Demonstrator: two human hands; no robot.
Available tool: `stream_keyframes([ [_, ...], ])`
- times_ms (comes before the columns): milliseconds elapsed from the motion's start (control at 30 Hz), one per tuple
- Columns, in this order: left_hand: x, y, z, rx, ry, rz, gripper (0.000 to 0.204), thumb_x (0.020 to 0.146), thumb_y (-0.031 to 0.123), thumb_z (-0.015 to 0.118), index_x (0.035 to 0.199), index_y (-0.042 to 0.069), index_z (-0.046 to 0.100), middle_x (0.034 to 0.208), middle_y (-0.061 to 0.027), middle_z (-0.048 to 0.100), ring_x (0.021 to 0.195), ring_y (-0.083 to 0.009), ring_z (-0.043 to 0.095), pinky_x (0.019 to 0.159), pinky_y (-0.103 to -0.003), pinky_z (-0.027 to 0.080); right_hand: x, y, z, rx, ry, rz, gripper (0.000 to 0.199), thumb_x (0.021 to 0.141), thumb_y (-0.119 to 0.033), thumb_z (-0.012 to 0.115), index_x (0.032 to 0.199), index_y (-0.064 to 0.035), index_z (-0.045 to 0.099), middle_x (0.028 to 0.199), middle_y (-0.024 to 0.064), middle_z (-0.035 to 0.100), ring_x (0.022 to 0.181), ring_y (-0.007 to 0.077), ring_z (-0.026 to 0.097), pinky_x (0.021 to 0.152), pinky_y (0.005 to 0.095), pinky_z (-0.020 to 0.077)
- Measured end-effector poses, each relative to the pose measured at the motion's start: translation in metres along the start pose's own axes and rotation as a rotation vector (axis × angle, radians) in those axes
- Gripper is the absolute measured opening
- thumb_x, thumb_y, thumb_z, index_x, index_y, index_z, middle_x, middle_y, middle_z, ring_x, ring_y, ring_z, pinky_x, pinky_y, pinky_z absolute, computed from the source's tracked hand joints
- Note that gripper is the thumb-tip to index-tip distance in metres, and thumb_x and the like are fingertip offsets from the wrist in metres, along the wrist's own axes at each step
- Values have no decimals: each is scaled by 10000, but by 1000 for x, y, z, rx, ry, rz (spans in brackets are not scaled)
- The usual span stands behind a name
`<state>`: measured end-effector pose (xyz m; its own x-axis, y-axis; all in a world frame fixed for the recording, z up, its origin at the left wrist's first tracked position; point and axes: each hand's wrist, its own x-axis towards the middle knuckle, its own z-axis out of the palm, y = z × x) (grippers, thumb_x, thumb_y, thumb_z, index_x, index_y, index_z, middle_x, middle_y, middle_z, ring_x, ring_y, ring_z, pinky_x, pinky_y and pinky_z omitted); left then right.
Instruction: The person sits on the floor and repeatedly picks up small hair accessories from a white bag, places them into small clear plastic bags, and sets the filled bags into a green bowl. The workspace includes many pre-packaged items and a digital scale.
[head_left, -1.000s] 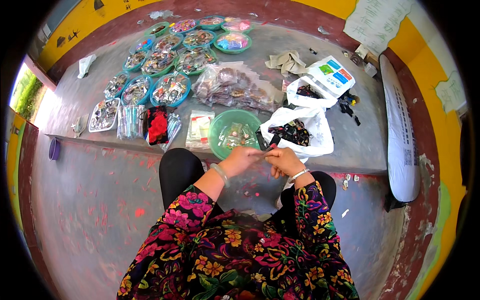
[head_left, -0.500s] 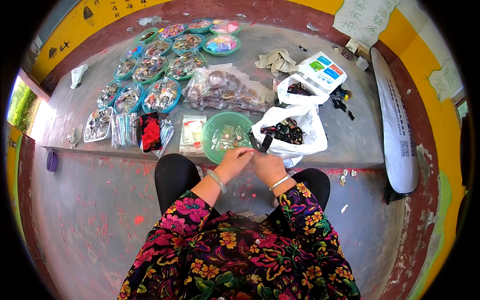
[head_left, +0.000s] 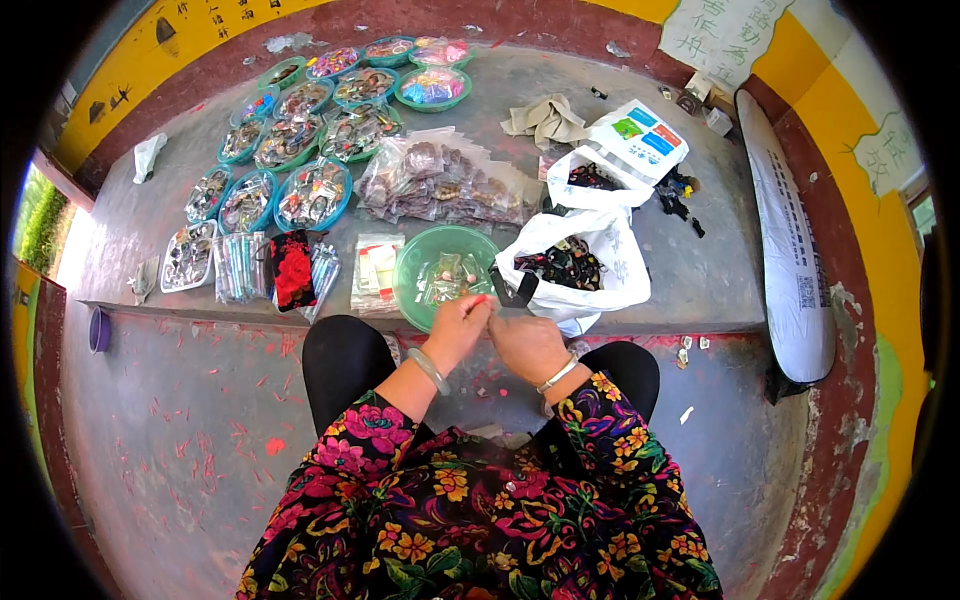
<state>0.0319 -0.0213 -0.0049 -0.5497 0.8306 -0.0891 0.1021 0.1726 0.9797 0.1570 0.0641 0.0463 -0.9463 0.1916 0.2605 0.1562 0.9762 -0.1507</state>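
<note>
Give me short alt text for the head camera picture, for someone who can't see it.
Seen from above, a person in a flowered top holds the left hand and right hand together on a small red piece, over the near edge of a green bowl. An open white bag of dark items sits right; teal trays of small goods lie behind.

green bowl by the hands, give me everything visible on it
The green bowl is round, shallow, translucent green, plastic by its look. It sits upright near the front edge of the grey ledge, between flat clear packets and a white plastic bag. Small clear-wrapped pieces lie inside. The left hand and right hand meet over its near rim; contact unclear.
</note>
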Motion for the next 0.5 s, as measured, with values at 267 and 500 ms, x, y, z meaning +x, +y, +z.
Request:
stream_keyframes([
  [267, 6, -1, -7, -82, 75, -50, 231, 872, 119, 477, 984, -30, 614, 863, -75, 638, 755, -117, 593, 708, -247, 491, 32, 110, -6, 189, 148, 391, 137, 758, -204, 539, 754, -113, 640, 692, 147, 601, 641, 332, 583, 554, 425, 462],
  [500, 6, 20, -6, 6, 3, -117, 210, 853, 115, 507, 976, -3, 629, 829, -50, 633, 743, -97, 581, 652, -226, 467, 45, 224, 67, -137, -473, 528, 235, 651, -303, 625, 721, -87, 683, 794, 148, 643, 766, 309, 611, 741, 354, 486],
])
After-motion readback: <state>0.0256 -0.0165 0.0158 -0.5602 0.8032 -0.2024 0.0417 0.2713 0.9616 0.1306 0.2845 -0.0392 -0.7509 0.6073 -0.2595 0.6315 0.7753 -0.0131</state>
